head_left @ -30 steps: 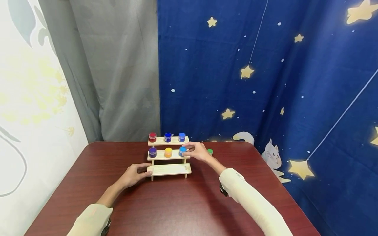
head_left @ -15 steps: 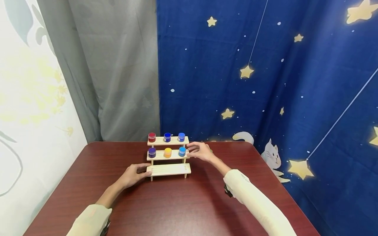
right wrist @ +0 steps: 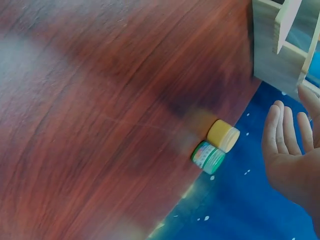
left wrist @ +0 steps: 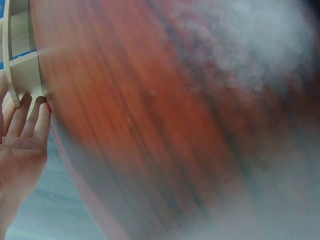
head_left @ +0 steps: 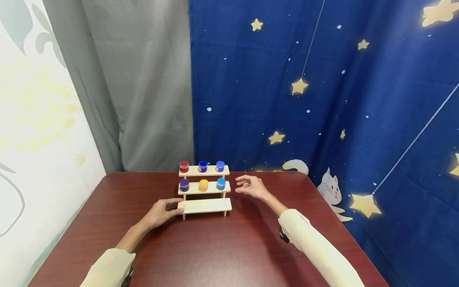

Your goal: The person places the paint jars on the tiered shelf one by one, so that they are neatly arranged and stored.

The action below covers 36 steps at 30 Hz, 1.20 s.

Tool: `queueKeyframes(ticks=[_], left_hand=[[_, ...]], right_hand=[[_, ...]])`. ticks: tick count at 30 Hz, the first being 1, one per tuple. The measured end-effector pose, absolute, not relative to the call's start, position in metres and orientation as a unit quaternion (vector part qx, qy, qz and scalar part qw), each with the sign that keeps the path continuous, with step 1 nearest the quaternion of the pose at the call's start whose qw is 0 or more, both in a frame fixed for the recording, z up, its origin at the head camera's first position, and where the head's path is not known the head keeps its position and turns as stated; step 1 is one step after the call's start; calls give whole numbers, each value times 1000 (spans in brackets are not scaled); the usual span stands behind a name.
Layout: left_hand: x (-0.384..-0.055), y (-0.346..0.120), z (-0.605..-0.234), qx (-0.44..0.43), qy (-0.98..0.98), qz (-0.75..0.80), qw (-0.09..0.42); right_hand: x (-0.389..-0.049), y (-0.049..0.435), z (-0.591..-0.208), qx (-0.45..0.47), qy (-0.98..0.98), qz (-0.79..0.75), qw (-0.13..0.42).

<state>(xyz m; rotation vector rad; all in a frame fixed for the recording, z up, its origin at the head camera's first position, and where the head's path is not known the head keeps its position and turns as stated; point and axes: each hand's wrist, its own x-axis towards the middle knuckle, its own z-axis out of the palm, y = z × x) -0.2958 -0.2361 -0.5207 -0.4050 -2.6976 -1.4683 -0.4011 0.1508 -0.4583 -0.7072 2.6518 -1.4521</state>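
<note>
A three-tier wooden stand (head_left: 206,205) stands on the table. The top tier bears a red paint jar (head_left: 184,166), a dark blue jar (head_left: 203,166) and a blue jar (head_left: 220,166). On the middle tier are a purple jar (head_left: 184,185), an orange-yellow jar (head_left: 203,185) and a light blue jar (head_left: 221,184). My left hand (head_left: 161,213) holds the left end of the lowest tier, thumb in front and fingers behind. Right of the stand, my right hand (head_left: 252,187) hovers with nothing in it. The right wrist view has a yellow jar (right wrist: 223,135) and a green jar (right wrist: 208,157) side by side.
The reddish-brown table (head_left: 201,251) ends at a far edge close behind the stand. Behind it hang a grey curtain (head_left: 154,87) and a blue star-patterned curtain (head_left: 244,103). The yellow and green jars are near the table's edge, mostly hidden by my right hand in the head view.
My right hand has let go of the light blue jar on the middle tier and moved right, away from the stand. The left hand stays at the stand's lowest tier.
</note>
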Motion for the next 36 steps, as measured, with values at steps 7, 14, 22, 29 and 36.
queueKeyframes(ticks=[7, 14, 22, 29, 36], left_hand=[[-295, -236, -520, -131, -873, -470, 27], [-294, -234, -519, -132, -872, -470, 34], [-291, -235, -519, -140, -868, -476, 37], [-293, -236, -520, -129, -878, -460, 36], [-297, -236, -520, -127, -883, -452, 31]], right_hand=[[-407, 167, -468, -217, 855, -471, 15], [-413, 187, -474, -187, 870, -456, -8], [-418, 201, -483, -152, 875, -460, -14], [-426, 206, -489, -116, 880, -459, -39], [-432, 211, -496, -96, 886, -446, -77]])
